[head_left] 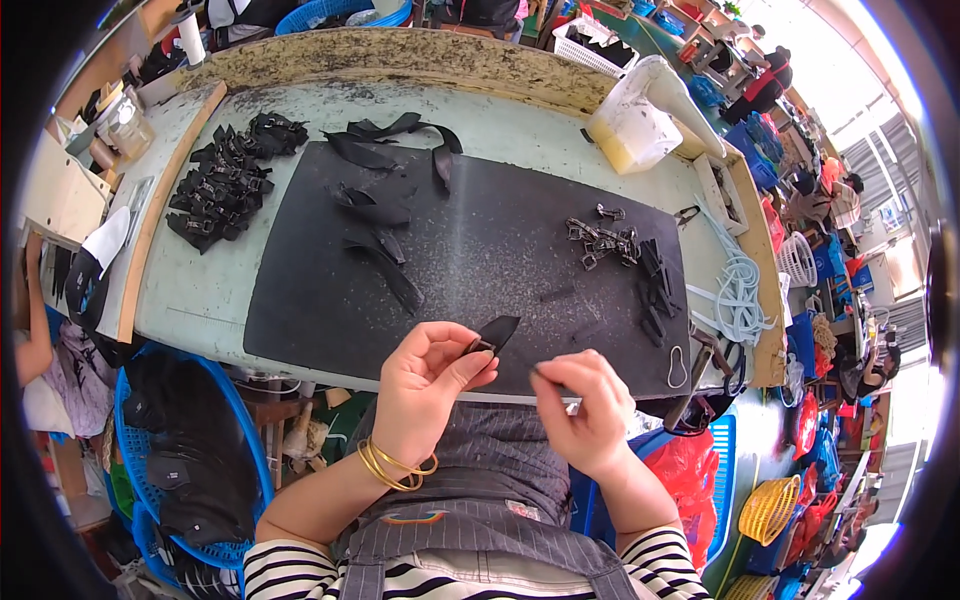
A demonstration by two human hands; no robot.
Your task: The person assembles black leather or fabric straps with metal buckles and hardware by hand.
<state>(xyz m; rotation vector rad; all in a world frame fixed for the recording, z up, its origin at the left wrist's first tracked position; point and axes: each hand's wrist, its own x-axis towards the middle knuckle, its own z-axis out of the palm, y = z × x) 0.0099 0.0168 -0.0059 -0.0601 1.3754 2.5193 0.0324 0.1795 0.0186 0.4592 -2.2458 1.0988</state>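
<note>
My left hand (pixel 428 385) pinches a short black strap piece with a metal buckle (pixel 492 335) just above the near edge of the black mat (pixel 460 270). My right hand (pixel 580 400), fingers curled, holds a small thin dark tool whose tip shows at its thumb; what kind of tool it is I cannot tell. The two hands are a few centimetres apart. Gold bangles ring my left wrist. Loose black straps (pixel 385 260) lie on the mat's left half. A cluster of metal buckles (pixel 603 240) sits on its right half.
A heap of finished black strap pieces (pixel 225 180) lies at the table's left. A white plastic jug (pixel 640 115) stands at the back right. A coiled pale cord (pixel 740 290) lies by the right edge. A blue basket (pixel 190 450) sits below the table on the left.
</note>
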